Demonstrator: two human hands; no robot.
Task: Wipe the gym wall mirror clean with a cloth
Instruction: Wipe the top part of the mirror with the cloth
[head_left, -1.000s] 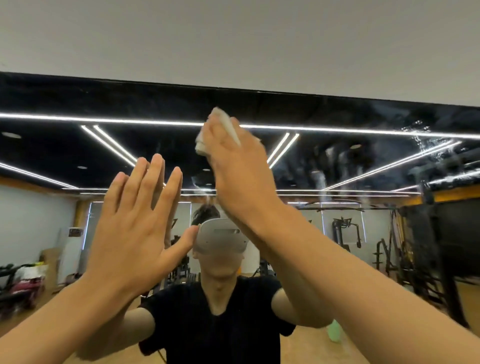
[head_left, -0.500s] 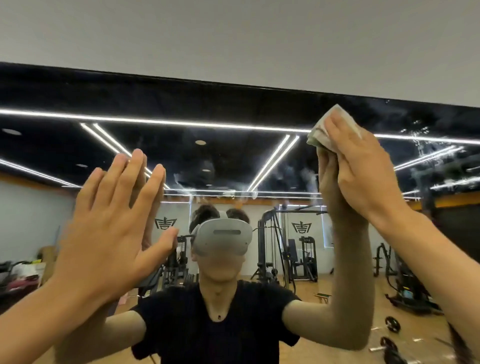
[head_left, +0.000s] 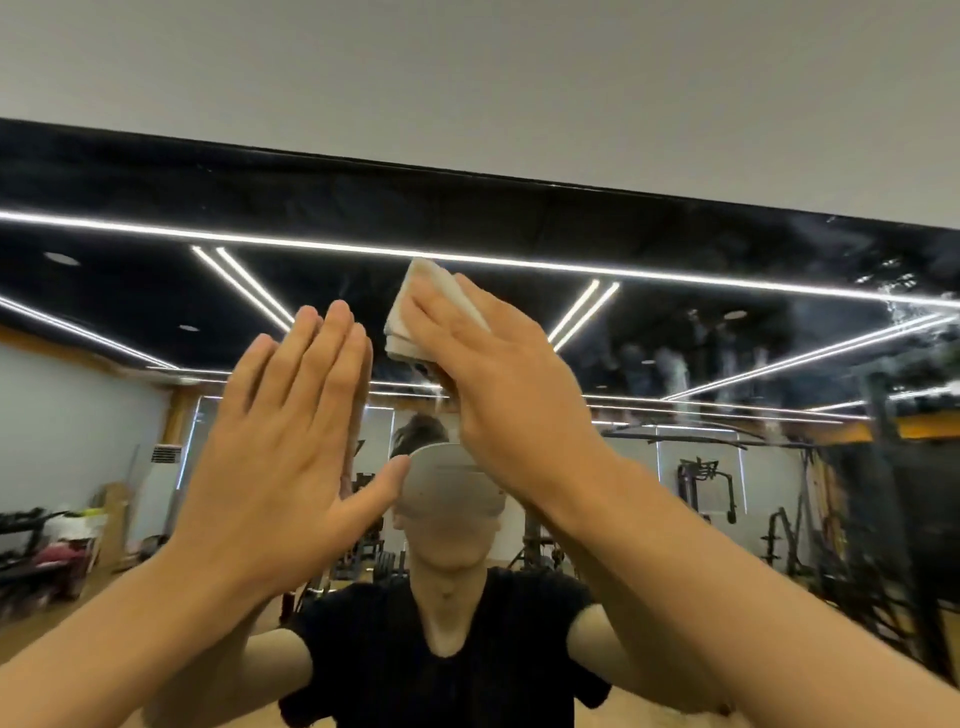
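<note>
High on the mirror (head_left: 130, 218), just below its top edge and a little left of the middle of the view, a folded pale cloth (head_left: 410, 317) lies against the glass. The right hand (head_left: 498, 384) covers the cloth's lower right part. Its fingers are straight and close together, laid flat over the folds and pressing them to the glass, and the thumb is hidden. Two corners of the cloth stick out past the fingertips, up and to the left.

Just beside it, lower and to the left, the left hand (head_left: 280, 447) is raised with its palm towards the mirror. Its fingers are straight and side by side and its thumb is spread out to the right. It holds nothing. Its reflection shows right along its fingers, but I cannot tell whether the palm touches the glass.

Whitish streaks (head_left: 670, 374) mark the glass to the right of the cloth. The mirror reflects a person in a black T-shirt (head_left: 415, 649) wearing a grey headset (head_left: 447, 488), both arms lifted. Behind the person are a dark ceiling with long light strips (head_left: 311, 241), gym machines (head_left: 706, 488) and a wooden floor (head_left: 52, 623). A plain pale wall (head_left: 467, 104) runs above the mirror.
</note>
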